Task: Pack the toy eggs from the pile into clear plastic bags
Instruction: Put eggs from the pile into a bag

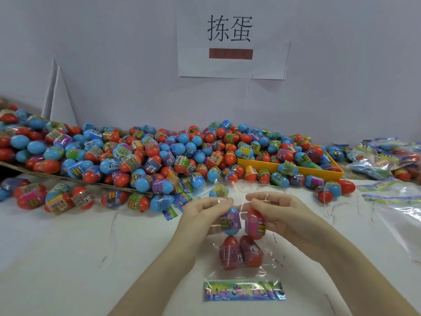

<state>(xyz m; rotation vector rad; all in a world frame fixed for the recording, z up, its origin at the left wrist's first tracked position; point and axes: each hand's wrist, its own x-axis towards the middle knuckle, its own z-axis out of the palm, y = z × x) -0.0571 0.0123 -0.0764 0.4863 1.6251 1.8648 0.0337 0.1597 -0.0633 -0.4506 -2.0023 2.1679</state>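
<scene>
Left hand (206, 209) and right hand (276, 212) pinch the clear bag (245, 258) mouth, four toy eggs (230, 252) inside, mid-tabletop (68, 258).

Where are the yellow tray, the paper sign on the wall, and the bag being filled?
yellow tray (296, 169): head view, on its front wall.
paper sign (231, 65): head view, blank lower part of the sheet.
clear bag (243, 290): head view, on its colourful printed strip.

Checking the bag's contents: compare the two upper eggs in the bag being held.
The left upper egg is blue with a purple label; the right upper egg is red with a pink label. The blue one sits by the left hand, the red by the right hand. Both stand upright inside the clear bag.
</scene>
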